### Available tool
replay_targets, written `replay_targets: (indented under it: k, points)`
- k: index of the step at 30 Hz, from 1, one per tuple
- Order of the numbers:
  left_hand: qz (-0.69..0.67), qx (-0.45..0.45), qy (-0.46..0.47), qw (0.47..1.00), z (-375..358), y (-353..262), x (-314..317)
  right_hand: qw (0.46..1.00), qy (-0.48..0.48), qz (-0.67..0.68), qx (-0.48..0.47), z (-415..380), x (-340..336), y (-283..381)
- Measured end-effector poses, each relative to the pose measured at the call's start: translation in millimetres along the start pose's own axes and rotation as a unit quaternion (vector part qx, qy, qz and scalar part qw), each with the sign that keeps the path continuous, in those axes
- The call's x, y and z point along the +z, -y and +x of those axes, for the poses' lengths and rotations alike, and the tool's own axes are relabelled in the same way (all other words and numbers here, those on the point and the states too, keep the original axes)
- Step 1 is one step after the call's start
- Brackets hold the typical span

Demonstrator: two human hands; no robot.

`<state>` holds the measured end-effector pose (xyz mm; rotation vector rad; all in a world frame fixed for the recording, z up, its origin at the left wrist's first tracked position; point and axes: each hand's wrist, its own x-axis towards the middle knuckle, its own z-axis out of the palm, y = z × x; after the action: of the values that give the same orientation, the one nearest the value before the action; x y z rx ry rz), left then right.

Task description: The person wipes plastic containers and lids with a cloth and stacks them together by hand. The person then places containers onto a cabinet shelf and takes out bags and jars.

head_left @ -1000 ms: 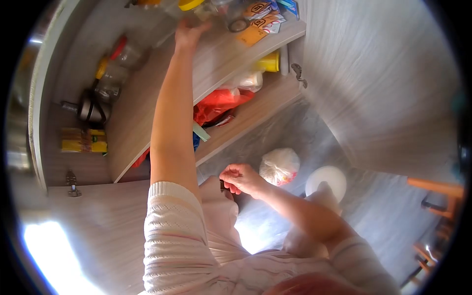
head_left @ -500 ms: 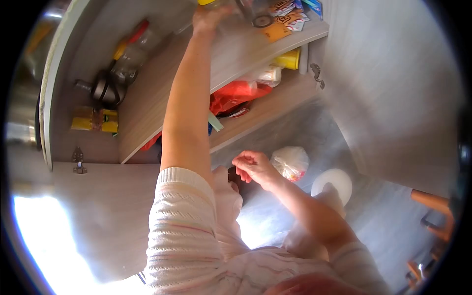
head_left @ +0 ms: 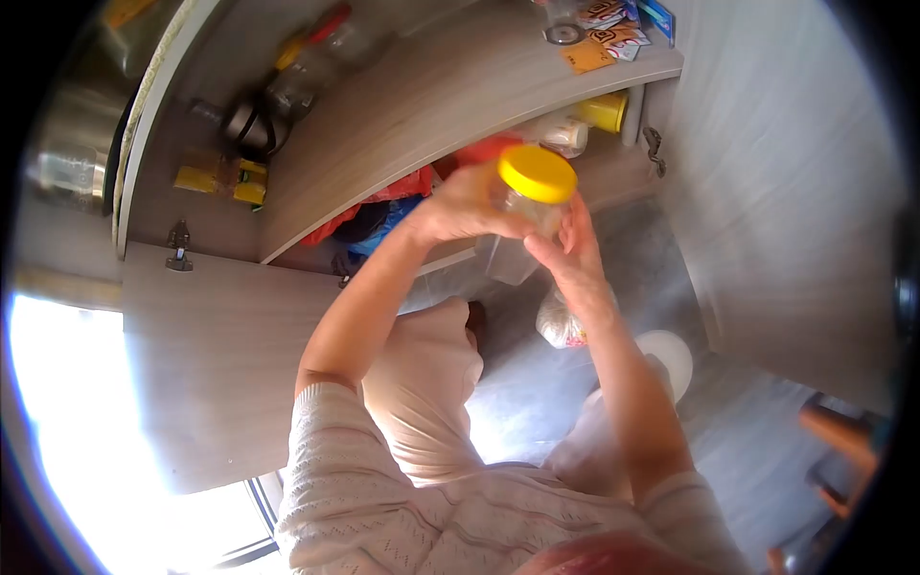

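A clear plastic jar (head_left: 510, 257) with a yellow lid (head_left: 537, 173) is up in front of the cupboard, slightly tilted. My left hand (head_left: 465, 205) wraps round its left side, just under the lid. On the other side my right hand (head_left: 577, 257) grips the jar, thumb toward me and fingers partly hidden behind. The jar looks see-through, and I cannot make out any contents.
An open cupboard has an upper shelf (head_left: 412, 101) with packets (head_left: 613, 34) and jars. Below lie red bags (head_left: 412, 184) and a yellow can (head_left: 603, 112). A cupboard door (head_left: 786, 192) stands open at right. On the floor are a tied plastic bag (head_left: 556, 321) and a white round object (head_left: 668, 356).
My left hand has come back from the upper shelf, bringing the yellow-lidded jar toward me. My right hand has risen from below and now grips the jar too.
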<state>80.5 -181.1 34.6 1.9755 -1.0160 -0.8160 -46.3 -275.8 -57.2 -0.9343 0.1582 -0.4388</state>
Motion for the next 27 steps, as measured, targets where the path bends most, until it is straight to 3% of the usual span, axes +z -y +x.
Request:
replay_targets:
  k: [4,6,7,8,11,13,14,15,16,17,18,19,22,23,27]
  points:
    - [-0.106,-0.036,0.168,0.979,14,-8,-10,1.000,0.017,0.011,-0.004,-5,-3,-7]
    - [-0.125,0.031,0.191,0.973,33,-16,-33,0.999,0.015,-0.040,0.001,-4,-2,-10]
    - [-0.127,0.002,0.102,0.987,41,-20,-41,0.999,-0.006,-0.042,0.016,-6,-1,-9]
    - [-0.077,0.029,0.008,0.997,59,-15,-51,0.996,-0.008,-0.086,0.035,-7,0,-6]
    - [-0.016,0.064,-0.234,0.970,140,3,-77,0.996,-0.006,-0.077,0.046,-5,2,-17]
    - [-0.024,0.141,-0.289,0.947,157,-29,-61,0.997,0.006,-0.054,0.051,-5,4,-19]
    - [-0.215,0.168,-0.270,0.923,193,-18,-66,0.992,-0.002,-0.112,0.054,-5,3,-21]
    - [-0.397,0.186,-0.242,0.866,253,1,-79,0.984,-0.011,-0.168,0.059,-6,0,-24]
    - [-0.565,0.195,-0.205,0.775,292,15,-83,0.972,-0.020,-0.224,0.065,-7,-1,-26]
    - [-0.344,0.164,-0.353,0.855,305,24,-84,0.976,-0.020,-0.202,0.077,-7,1,-22]
    - [-0.095,0.122,-0.472,0.868,316,35,-89,0.976,-0.017,-0.206,0.071,-8,-1,-25]
    - [0.162,0.071,-0.553,0.814,323,42,-88,0.975,-0.012,-0.211,0.066,-8,-3,-28]
    - [-0.006,0.024,-0.410,0.912,265,-9,-62,0.959,-0.013,-0.275,0.065,-8,-8,-29]
    - [-0.079,0.084,-0.360,0.926,241,-15,-57,0.958,-0.015,-0.277,0.067,-8,-8,-29]
    - [-0.198,0.080,-0.314,0.925,212,12,-85,0.972,-0.016,-0.225,0.071,-2,-9,-38]
